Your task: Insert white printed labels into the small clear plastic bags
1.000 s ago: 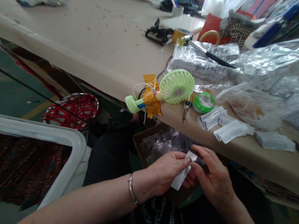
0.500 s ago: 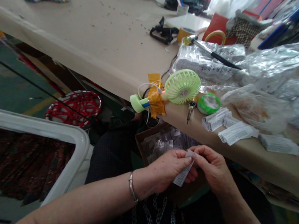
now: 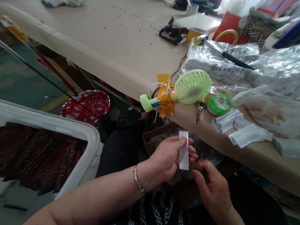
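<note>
A white printed label [image 3: 184,151] rests upright across the fingers of my left hand [image 3: 167,155], with the thumb pressed on its face. To the right of it and slightly lower, my right hand [image 3: 211,183] is apart from the label; thumb and forefinger are spread and I see nothing held between them. Beneath both hands is a cardboard box [image 3: 148,142] of clear plastic pieces, partly covered by the hands. On the table edge above lie stacks of similar printed labels [image 3: 248,134].
A green handheld fan [image 3: 192,86] is taped at the table edge. Beside it are a soldering iron tip [image 3: 200,111] and a green tape roll [image 3: 219,104]. Plastic bags [image 3: 272,106] cover the right side. At left a white tub [image 3: 91,134] holds dark patterned fabric pieces [image 3: 30,156].
My right hand has come away from the label and moved down to the right. The label now stands face-on in my left hand. The view has shifted slightly left.
</note>
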A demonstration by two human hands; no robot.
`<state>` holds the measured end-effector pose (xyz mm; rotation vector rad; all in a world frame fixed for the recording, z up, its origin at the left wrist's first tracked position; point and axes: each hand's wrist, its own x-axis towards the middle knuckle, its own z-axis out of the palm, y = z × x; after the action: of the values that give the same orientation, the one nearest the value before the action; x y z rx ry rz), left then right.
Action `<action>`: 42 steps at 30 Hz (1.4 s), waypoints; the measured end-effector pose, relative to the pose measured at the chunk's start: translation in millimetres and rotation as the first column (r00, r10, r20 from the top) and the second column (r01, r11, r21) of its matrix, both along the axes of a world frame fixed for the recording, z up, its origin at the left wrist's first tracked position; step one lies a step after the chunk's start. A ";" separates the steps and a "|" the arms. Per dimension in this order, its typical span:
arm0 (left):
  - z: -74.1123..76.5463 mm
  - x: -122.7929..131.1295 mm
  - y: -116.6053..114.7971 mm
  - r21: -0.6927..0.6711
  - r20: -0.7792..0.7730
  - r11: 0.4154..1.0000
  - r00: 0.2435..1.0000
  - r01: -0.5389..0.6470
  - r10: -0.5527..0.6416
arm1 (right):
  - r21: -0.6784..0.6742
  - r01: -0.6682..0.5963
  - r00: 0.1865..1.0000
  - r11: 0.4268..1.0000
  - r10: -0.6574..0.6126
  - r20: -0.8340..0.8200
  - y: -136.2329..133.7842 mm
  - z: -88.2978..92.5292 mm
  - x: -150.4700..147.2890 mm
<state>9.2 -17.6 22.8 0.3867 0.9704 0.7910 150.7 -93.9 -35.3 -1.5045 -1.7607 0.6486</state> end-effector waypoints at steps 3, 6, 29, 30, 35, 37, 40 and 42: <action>1.3 0.7 -0.2 -0.024 -0.006 1.000 1.000 -0.014 0.013 | 0.029 -0.082 0.977 0.996 0.074 0.201 -3.9 -1.5 -3.2; -1.7 4.9 -4.3 -0.001 -0.044 1.000 0.999 -0.020 0.020 | 0.055 -0.111 0.924 0.992 0.082 0.374 -0.7 2.2 -9.2; 5.5 5.2 -25.6 0.212 -0.100 0.956 0.978 0.203 -0.186 | -0.078 0.032 0.920 0.996 -0.060 -0.388 39.5 33.9 1.6; 6.0 5.2 -25.2 0.219 -0.103 0.954 0.977 0.204 -0.186 | -0.027 0.033 0.937 0.999 -0.040 -0.346 41.1 34.5 0.0; 3.5 6.3 -22.1 0.202 -0.093 0.959 0.979 0.197 -0.182 | 0.329 -0.074 0.991 0.941 0.031 0.132 43.5 37.1 -3.0; 1.3 6.4 -21.4 0.202 -0.097 0.960 0.980 0.192 -0.176 | 0.369 -0.101 0.977 0.924 0.022 0.212 44.2 36.4 -3.3; -1.4 5.9 -20.8 0.199 -0.099 0.959 0.977 0.203 -0.187 | 0.366 -0.104 0.974 0.925 0.020 0.226 45.3 33.7 -3.6; -2.3 5.5 -20.3 0.193 -0.094 0.959 0.977 0.205 -0.190 | 0.351 -0.095 0.978 0.932 0.021 0.209 45.8 31.7 -3.8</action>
<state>14.7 -37.9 20.5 0.6841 0.9069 0.6978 146.9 -48.0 -3.6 -1.3012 -1.9582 0.1855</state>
